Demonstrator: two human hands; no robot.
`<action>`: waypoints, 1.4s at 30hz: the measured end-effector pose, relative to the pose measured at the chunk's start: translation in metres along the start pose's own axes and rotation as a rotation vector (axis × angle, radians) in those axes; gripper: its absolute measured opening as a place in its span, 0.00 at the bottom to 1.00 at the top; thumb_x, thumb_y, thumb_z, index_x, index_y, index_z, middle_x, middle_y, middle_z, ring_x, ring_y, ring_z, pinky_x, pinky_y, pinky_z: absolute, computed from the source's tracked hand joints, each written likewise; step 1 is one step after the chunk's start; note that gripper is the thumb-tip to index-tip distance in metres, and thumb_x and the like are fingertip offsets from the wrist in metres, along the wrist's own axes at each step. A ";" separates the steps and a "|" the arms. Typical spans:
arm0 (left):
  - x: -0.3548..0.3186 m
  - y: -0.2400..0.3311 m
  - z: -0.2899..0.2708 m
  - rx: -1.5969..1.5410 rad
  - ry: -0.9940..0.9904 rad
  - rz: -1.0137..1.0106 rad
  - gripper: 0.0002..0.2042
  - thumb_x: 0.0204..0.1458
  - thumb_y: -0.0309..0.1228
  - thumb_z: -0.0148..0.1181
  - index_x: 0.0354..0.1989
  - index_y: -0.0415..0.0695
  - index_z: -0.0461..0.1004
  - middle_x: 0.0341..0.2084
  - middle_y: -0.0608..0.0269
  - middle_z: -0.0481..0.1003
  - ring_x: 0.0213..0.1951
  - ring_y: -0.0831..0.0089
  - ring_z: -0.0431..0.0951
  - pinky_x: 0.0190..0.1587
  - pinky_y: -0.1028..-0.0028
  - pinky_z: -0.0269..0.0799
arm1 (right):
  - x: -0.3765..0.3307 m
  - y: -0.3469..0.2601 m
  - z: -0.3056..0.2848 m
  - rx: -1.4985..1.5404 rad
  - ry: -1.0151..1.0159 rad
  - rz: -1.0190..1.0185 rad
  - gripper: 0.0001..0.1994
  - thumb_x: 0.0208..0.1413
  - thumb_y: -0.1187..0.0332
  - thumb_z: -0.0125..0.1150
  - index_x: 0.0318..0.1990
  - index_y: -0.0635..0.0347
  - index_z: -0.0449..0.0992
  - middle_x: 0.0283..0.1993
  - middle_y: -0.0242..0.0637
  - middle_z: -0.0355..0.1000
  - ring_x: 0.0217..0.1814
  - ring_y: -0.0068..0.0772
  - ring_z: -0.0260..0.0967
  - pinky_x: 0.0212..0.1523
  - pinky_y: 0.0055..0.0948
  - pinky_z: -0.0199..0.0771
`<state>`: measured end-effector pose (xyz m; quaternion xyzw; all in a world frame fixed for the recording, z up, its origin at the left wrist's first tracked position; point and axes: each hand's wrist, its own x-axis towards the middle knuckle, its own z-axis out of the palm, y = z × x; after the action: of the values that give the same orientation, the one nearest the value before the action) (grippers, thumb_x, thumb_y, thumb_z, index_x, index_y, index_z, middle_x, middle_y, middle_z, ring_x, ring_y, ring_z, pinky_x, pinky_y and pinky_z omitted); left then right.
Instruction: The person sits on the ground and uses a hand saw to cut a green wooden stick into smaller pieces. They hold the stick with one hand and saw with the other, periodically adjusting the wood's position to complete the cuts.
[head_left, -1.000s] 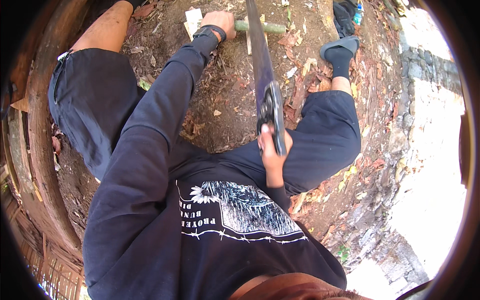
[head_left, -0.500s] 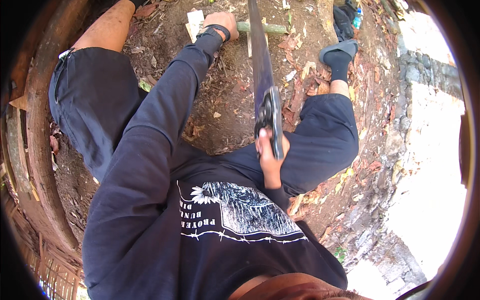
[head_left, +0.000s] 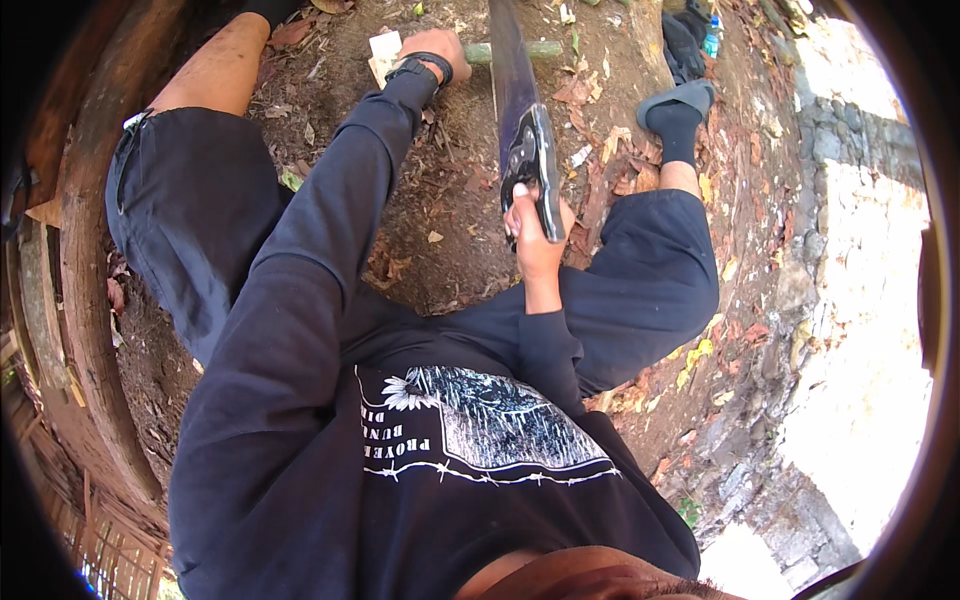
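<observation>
My right hand (head_left: 543, 238) is wrapped round the black handle of a handsaw (head_left: 512, 75). Its long dark blade points away from me and crosses a greenish stick (head_left: 542, 49) near the top of the view. The far end of the blade runs out of the picture. Left of the blade, my left hand (head_left: 440, 50) is closed over the stick, wearing dark bands at the wrist. A pale flat piece of wood (head_left: 384, 46) lies beside that hand. Whether the teeth have cut into the stick cannot be made out.
Brown soil (head_left: 440, 200) with dry leaves lies between my spread legs. A curved log (head_left: 95, 330) runs along the left. At the far right stand a plastic bottle (head_left: 712, 38) and a dark bundle (head_left: 684, 45), near a rough stone edge (head_left: 800, 260).
My right hand and the saw have moved away from me, up the picture, with the blade sliding across the stick. My left hand stays on the stick, nearly still.
</observation>
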<state>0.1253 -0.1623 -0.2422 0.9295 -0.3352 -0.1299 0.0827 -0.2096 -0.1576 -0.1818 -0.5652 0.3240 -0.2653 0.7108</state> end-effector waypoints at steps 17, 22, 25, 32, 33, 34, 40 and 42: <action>-0.022 0.002 -0.004 0.082 0.017 0.143 0.18 0.51 0.43 0.71 0.44 0.44 0.89 0.41 0.43 0.87 0.44 0.49 0.90 0.50 0.55 0.86 | 0.021 -0.006 0.007 -0.087 -0.018 -0.028 0.13 0.68 0.73 0.69 0.31 0.60 0.71 0.21 0.25 0.64 0.18 0.17 0.61 0.21 0.25 0.61; -0.012 0.001 0.005 0.045 0.051 0.065 0.19 0.51 0.43 0.70 0.45 0.44 0.89 0.42 0.43 0.87 0.44 0.48 0.90 0.50 0.54 0.87 | -0.026 0.007 -0.007 -0.095 0.011 -0.102 0.08 0.69 0.74 0.67 0.37 0.64 0.73 0.23 0.28 0.67 0.20 0.18 0.62 0.22 0.24 0.62; -0.006 -0.001 0.006 0.043 0.047 0.053 0.19 0.52 0.43 0.70 0.46 0.44 0.90 0.42 0.44 0.87 0.43 0.48 0.90 0.50 0.53 0.87 | -0.050 -0.008 -0.026 0.009 0.030 -0.103 0.08 0.69 0.75 0.67 0.37 0.66 0.74 0.27 0.32 0.70 0.23 0.17 0.64 0.23 0.22 0.63; -0.009 0.003 0.001 0.021 -0.032 0.050 0.19 0.53 0.44 0.69 0.47 0.44 0.89 0.43 0.43 0.87 0.46 0.47 0.89 0.52 0.53 0.86 | -0.035 -0.005 -0.033 0.094 0.014 -0.095 0.06 0.68 0.78 0.65 0.38 0.66 0.73 0.26 0.30 0.69 0.21 0.17 0.64 0.22 0.22 0.62; -0.008 0.005 -0.001 0.024 -0.041 0.051 0.20 0.54 0.44 0.69 0.48 0.44 0.89 0.44 0.42 0.87 0.47 0.48 0.89 0.53 0.53 0.86 | -0.034 -0.004 -0.031 0.073 0.014 -0.095 0.07 0.68 0.77 0.65 0.37 0.65 0.73 0.25 0.29 0.69 0.22 0.16 0.64 0.23 0.22 0.62; -0.008 0.004 0.000 0.031 -0.036 0.052 0.20 0.54 0.45 0.68 0.48 0.44 0.89 0.44 0.42 0.87 0.47 0.47 0.89 0.53 0.53 0.86 | -0.036 -0.004 -0.030 0.047 0.014 -0.089 0.07 0.68 0.77 0.66 0.37 0.65 0.74 0.25 0.29 0.69 0.22 0.16 0.65 0.23 0.22 0.62; -0.004 -0.002 0.005 0.062 -0.017 0.066 0.21 0.54 0.47 0.69 0.47 0.43 0.89 0.43 0.42 0.87 0.44 0.47 0.89 0.49 0.52 0.87 | -0.036 0.003 -0.025 -0.085 -0.010 -0.063 0.08 0.68 0.76 0.67 0.35 0.64 0.75 0.24 0.25 0.70 0.22 0.13 0.64 0.23 0.21 0.62; -0.002 -0.002 0.006 0.065 -0.028 0.076 0.22 0.53 0.48 0.70 0.47 0.43 0.89 0.42 0.42 0.87 0.44 0.47 0.89 0.49 0.52 0.87 | -0.036 0.006 -0.023 -0.111 0.004 -0.087 0.08 0.67 0.76 0.67 0.34 0.64 0.75 0.24 0.25 0.70 0.22 0.13 0.64 0.23 0.21 0.62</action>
<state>0.1234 -0.1598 -0.2485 0.9164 -0.3754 -0.1286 0.0526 -0.2504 -0.1445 -0.1860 -0.6168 0.3148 -0.2789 0.6653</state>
